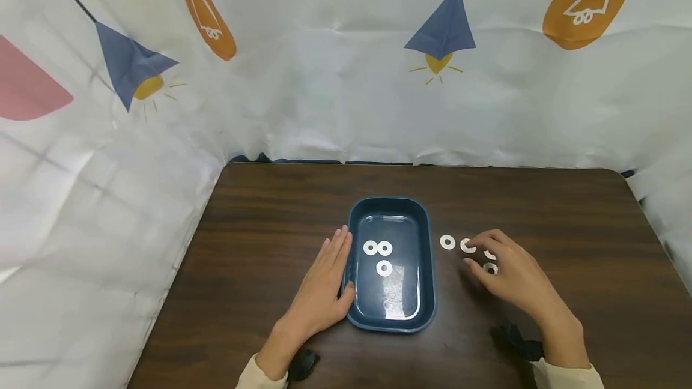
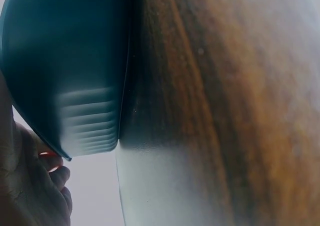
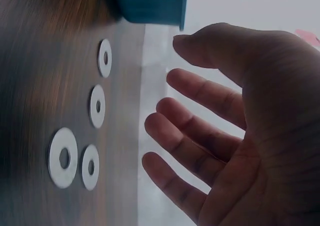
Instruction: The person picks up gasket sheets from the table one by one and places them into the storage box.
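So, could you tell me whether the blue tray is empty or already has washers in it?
Not empty: the blue tray holds three white washers, lying flat inside.

Our left hand [image 1: 324, 284] lying flat with fingers straight, our right hand [image 1: 510, 272] hovering palm-down, fingers loosely spread

A dark blue tray [image 1: 391, 209], rectangular with rounded corners and a glossy floor, stood flat on the brown table. Three white washers [image 1: 377, 248] lay flat inside it, two touching side by side and the third [image 1: 384, 268] just below them, toward the tray's near half. Four more white washers [image 1: 447, 242] lay flat on the wood to the right of the tray, near it but apart from its wall; one of them [image 3: 63, 157] was wider than the other three.
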A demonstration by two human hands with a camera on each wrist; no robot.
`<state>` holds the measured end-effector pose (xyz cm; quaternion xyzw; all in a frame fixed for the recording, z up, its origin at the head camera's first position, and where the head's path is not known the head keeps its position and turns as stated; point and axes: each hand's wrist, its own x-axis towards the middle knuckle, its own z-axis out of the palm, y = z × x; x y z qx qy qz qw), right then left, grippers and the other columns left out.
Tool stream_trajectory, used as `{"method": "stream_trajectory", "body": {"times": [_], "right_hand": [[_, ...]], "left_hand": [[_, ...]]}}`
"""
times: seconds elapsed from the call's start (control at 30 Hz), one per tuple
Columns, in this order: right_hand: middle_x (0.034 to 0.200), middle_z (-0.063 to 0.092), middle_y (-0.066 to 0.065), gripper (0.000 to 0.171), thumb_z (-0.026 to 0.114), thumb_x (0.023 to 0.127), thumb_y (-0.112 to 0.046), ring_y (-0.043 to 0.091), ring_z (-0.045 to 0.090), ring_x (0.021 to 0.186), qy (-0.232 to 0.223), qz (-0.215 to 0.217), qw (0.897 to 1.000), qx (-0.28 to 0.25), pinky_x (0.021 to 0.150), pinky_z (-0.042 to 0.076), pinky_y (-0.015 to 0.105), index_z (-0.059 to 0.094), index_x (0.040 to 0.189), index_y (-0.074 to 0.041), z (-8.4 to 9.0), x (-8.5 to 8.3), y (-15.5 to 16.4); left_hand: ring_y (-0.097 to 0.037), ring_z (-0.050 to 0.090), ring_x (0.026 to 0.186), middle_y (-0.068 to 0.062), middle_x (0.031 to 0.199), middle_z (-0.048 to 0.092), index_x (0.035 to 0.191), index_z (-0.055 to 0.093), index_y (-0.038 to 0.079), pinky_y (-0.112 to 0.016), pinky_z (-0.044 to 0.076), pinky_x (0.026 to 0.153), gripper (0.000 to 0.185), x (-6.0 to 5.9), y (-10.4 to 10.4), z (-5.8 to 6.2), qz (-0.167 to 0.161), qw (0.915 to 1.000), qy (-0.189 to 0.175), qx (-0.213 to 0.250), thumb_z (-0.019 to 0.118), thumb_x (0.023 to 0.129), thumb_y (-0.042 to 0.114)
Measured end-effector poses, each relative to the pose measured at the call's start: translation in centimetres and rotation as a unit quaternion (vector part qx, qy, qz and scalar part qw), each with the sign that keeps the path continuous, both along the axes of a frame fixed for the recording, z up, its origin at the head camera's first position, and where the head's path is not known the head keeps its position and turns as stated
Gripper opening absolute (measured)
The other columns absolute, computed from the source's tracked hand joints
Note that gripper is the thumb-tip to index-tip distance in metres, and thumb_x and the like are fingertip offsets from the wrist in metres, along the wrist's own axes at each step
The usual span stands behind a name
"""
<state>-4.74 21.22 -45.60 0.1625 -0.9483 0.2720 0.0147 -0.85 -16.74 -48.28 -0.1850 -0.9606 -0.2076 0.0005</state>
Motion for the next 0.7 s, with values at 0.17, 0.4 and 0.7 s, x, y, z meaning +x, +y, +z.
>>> {"method": "stream_trajectory", "body": {"times": [0.17,0.4,0.7], "right_hand": [[0.116,0.073,0.003,0.031,0.082,0.089,-0.018,0.024,0.072,0.094,0.011,-0.009,1.000,0.010,0.071,0.057,0.042,0.075,0.119,-0.015,-0.1,0.2,1.1],[0.111,0.073,0.007,0.030,0.082,0.089,-0.018,0.027,0.071,0.096,-0.013,-0.015,1.000,0.023,0.073,0.058,0.047,0.075,0.117,-0.012,-0.4,0.0,1.5],[0.111,0.073,0.008,0.025,0.082,0.089,-0.016,0.027,0.073,0.097,-0.063,-0.012,0.997,0.039,0.077,0.060,0.052,0.075,0.112,-0.011,-1.2,0.2,2.0]], "left_hand": [[-0.013,0.007,0.168,0.005,0.181,0.003,0.172,0.007,0.019,-0.045,0.019,0.137,0.097,-0.1,0.4,-0.1,0.000,1.0000,-0.007,-0.002,0.065,0.094,0.027],[-0.015,0.008,0.169,0.005,0.182,0.002,0.172,0.007,0.019,-0.034,0.008,0.138,0.097,-0.2,0.2,-0.1,0.005,1.0000,-0.007,-0.003,0.065,0.094,0.026],[-0.014,0.005,0.169,0.001,0.182,0.005,0.172,0.008,0.016,-0.045,0.018,0.137,0.096,-0.1,0.2,-0.1,-0.003,0.9999,-0.010,0.005,0.064,0.094,0.024]]}}
